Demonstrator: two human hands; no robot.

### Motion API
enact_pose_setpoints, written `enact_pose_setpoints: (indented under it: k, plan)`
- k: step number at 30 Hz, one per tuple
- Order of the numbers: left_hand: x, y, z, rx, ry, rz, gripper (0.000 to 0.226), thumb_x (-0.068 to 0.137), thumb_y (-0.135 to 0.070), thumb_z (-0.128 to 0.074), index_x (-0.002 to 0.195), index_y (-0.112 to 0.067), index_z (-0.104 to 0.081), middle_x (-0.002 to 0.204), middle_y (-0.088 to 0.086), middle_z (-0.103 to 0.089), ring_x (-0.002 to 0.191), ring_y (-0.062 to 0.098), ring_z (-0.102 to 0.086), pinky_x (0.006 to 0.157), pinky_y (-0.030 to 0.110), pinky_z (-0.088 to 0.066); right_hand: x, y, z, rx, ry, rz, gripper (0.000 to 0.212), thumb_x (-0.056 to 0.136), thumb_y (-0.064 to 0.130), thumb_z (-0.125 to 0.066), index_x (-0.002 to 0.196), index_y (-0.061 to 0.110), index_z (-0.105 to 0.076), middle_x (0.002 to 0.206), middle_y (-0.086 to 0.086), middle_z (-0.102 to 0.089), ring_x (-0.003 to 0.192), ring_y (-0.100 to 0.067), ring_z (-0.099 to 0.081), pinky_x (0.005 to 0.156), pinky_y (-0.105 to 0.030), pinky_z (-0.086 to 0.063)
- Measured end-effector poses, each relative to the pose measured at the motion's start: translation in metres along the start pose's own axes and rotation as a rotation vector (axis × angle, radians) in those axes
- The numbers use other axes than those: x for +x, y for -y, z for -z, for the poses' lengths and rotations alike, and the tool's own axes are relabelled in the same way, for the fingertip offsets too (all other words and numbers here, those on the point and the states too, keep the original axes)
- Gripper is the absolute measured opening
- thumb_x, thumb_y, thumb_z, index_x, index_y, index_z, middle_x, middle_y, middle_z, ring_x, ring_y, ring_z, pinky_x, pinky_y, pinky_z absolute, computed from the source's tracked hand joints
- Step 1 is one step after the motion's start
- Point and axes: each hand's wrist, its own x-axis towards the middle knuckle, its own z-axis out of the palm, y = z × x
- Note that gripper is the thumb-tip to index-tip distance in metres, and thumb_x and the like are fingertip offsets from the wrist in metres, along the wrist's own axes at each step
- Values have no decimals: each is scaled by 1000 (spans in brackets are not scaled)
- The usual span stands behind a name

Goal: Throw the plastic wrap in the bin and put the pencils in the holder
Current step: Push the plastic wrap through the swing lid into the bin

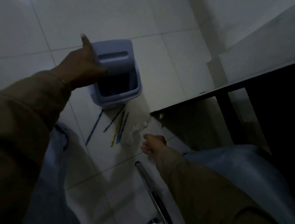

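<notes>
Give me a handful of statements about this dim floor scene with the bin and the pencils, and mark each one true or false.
1. The left hand holds the lid of the bin tilted open. True.
2. The pencils already stand in a holder. False: they lie loose on the tiled floor, just in front of the bin, and no holder is in view.
3. The plastic wrap lies on the floor beside the pencils. True.
4. The right hand has the plastic wrap lifted over the bin. False: it is low by the floor, right next to the wrap, which is not yet lifted.
5. The bin sits on top of the dark table. False: it stands on the floor, left of the table.
</notes>
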Motion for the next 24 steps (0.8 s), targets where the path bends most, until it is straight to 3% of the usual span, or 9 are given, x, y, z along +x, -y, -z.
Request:
enact_pose_setpoints:
  k: [2,5,7,10,13,15,17,20,24]
  plan:
    - [2,1,-2,-5,-3,2,103,90,-29,-62,151,-9,18,150,31,-34,132,45,-40,102,42,-37,8,1,-7,-4,8,-3,10,90,13,-62,83,6,-61,78,-8,-59,83,-27,-69,72,-36,-61]
    - [4,4,-4,2,-10,-11,104,90,-31,-62,151,-7,19,151,31,-32,133,44,-39,103,42,-37,22,-1,-18,15,41,-6,14,86,9,-61,74,4,-55,62,-8,-48,49,-20,-48,39,-27,-42]
    - [4,6,-4,13,-12,-16,103,90,-31,-61,151,-7,19,152,30,-32,133,44,-38,101,41,-38,33,-4,-25,-11,20,-4,20,82,12,-63,67,6,-51,58,-7,-47,44,-18,-44,38,-23,-34]
    - [7,9,-5,47,-7,-20,104,90,-32,-61,150,-6,19,152,28,-33,133,42,-39,100,39,-38,50,-10,-36,-113,21,-12,23,74,24,-68,67,7,-54,57,-9,-52,43,-20,-47,41,-25,-36]
    - [10,13,-5,71,-3,-25,104,90,-34,-61,151,-6,18,153,27,-32,134,41,-38,99,37,-37,60,-13,-50,-223,33,-45,43,71,38,-77,95,5,-64,81,-13,-67,58,-25,-61,45,-26,-47]
    - [12,15,-6,77,-1,-37,104,89,-37,-61,151,-7,18,154,25,-32,133,41,-39,90,34,-36,66,-14,-60,-320,12,-30,75,64,51,-78,119,4,-62,109,-15,-70,88,-32,-70,71,-36,-60]
    - [13,18,-5,80,-2,-42,104,89,-38,-61,151,-9,17,154,24,-32,132,41,-40,85,31,-32,68,-13,-68,-370,14,-2,89,61,56,-78,130,4,-58,121,-15,-68,105,-34,-67,90,-42,-57]
    - [14,21,-4,76,17,-47,103,90,-38,-59,152,-10,18,155,20,-31,133,39,-40,85,30,-31,71,-8,-78,-380,16,42,73,77,43,-77,135,5,-54,132,-13,-63,117,-32,-62,100,-36,-51]
    - [17,23,-4,102,14,-59,101,90,-39,-58,152,-10,16,156,17,-32,134,37,-39,84,29,-30,76,-2,-85,-394,-20,37,63,85,35,-72,137,5,-53,136,-13,-61,121,-31,-59,96,-28,-47]
